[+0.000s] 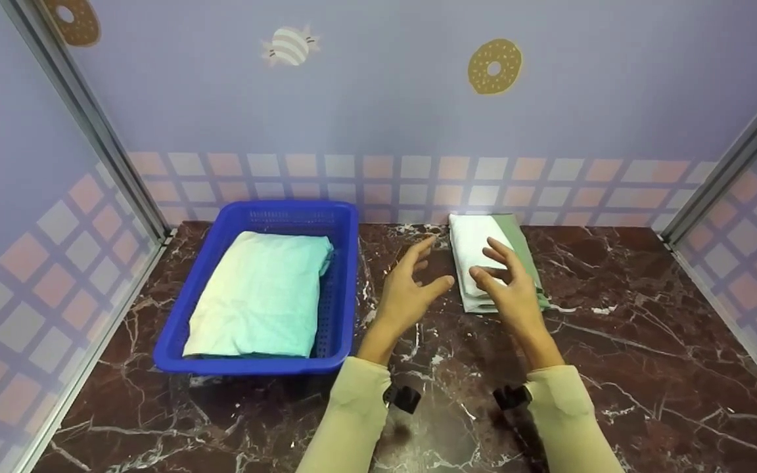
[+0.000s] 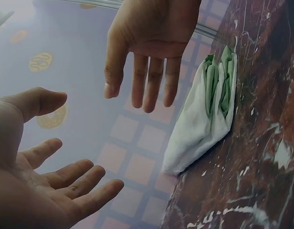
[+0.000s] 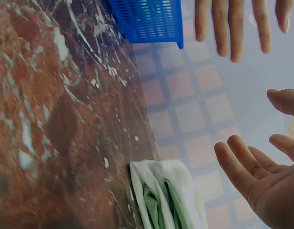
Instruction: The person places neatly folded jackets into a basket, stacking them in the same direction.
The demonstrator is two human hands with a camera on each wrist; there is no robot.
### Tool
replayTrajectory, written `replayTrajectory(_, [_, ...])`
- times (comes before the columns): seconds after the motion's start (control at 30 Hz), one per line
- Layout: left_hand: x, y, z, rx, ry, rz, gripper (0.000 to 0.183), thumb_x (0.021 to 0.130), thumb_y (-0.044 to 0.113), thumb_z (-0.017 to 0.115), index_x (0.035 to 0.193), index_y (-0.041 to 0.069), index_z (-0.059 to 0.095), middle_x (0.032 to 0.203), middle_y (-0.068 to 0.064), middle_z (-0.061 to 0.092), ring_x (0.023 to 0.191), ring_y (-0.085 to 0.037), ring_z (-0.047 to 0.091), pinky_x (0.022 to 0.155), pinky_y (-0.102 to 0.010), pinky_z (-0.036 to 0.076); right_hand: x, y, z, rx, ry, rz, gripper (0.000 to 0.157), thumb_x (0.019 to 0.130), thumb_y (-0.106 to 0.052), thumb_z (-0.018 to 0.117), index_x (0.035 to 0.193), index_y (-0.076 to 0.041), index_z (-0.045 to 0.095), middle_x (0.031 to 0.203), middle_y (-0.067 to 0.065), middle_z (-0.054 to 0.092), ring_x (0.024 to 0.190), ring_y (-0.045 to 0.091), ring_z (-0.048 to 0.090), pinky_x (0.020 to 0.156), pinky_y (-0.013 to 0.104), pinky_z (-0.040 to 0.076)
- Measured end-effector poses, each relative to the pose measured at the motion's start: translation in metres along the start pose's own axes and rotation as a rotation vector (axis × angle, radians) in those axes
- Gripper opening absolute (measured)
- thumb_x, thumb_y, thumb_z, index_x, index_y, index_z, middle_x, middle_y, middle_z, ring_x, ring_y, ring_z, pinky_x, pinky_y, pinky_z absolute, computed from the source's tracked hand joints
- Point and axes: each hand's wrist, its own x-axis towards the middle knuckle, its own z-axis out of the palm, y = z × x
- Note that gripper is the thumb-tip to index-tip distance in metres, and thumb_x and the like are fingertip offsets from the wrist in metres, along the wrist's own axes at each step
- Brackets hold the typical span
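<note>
My left hand hovers above the table between the blue basket and a folded white-and-green cloth, its fingers spread and relaxed with nothing in them. My right hand is held over the near part of that cloth, fingers loosely bent, touching nothing. The palms face each other across a gap, as the left wrist view shows with the right hand and left hand. Green layers show inside the folded end of the cloth in the right wrist view.
A blue plastic basket stands at left, holding a folded pale cloth, cream to turquoise. The dark red marbled table meets a lilac wall behind and panels on both sides. A thin white strip lies beside the white-and-green cloth.
</note>
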Motion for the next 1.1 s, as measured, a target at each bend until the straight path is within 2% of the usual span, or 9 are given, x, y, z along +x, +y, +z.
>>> replayTrajectory(0.33, [-0.002,-0.018,0.015,-0.064,0.022,-0.074,0.068,0.09,0.019,0.08,0.153,0.015,0.057,0.153,-0.019,0.055,0.136,-0.042,0.054,0.107,-0.051,0.05,-0.001,0.006,-0.019,-0.047,0.041,0.014,0.061,0.1,-0.007,0.073,0.156,0.0,0.05,0.15,0.024,0.054,0.118,0.032,0.066,0.089,0.026,0.058])
replayTrajectory(0.53, [-0.003,-0.024,0.021,-0.053,0.014,-0.083,0.068,0.091,0.023,0.08,0.154,0.016,0.057,0.153,-0.018,0.055,0.136,-0.039,0.055,0.11,-0.058,0.046,-0.003,0.011,-0.032,-0.094,0.08,0.012,0.058,0.101,-0.01,0.073,0.153,0.001,0.051,0.15,0.024,0.054,0.122,0.036,0.062,0.09,0.024,0.056])
replayTrajectory(0.77, [0.0,-0.036,0.032,-0.084,-0.019,-0.097,0.063,0.093,0.022,0.077,0.152,0.012,0.058,0.153,-0.019,0.055,0.137,-0.042,0.054,0.111,-0.057,0.044,-0.003,0.012,-0.052,-0.168,0.184,0.068,0.058,0.103,-0.01,0.069,0.157,-0.002,0.048,0.148,0.024,0.055,0.129,0.034,0.055,0.098,0.025,0.048])
replayTrajectory(0.93, [0.001,-0.043,0.039,-0.126,-0.05,-0.141,0.065,0.094,0.025,0.075,0.154,0.011,0.055,0.155,-0.023,0.051,0.141,-0.046,0.049,0.112,-0.055,0.045,-0.001,0.013,-0.064,-0.176,0.211,0.134,0.065,0.104,-0.011,0.066,0.163,-0.006,0.04,0.151,0.026,0.051,0.141,0.039,0.048,0.111,0.042,0.043])
replayTrajectory(1.1, [0.002,-0.047,0.041,-0.152,-0.068,-0.176,0.069,0.093,0.026,0.075,0.157,0.013,0.053,0.157,-0.025,0.047,0.143,-0.049,0.046,0.112,-0.055,0.044,0.001,0.02,-0.072,-0.264,0.127,0.245,0.082,0.104,-0.021,0.068,0.171,-0.015,0.022,0.165,0.027,0.034,0.151,0.044,0.033,0.118,0.06,0.034])
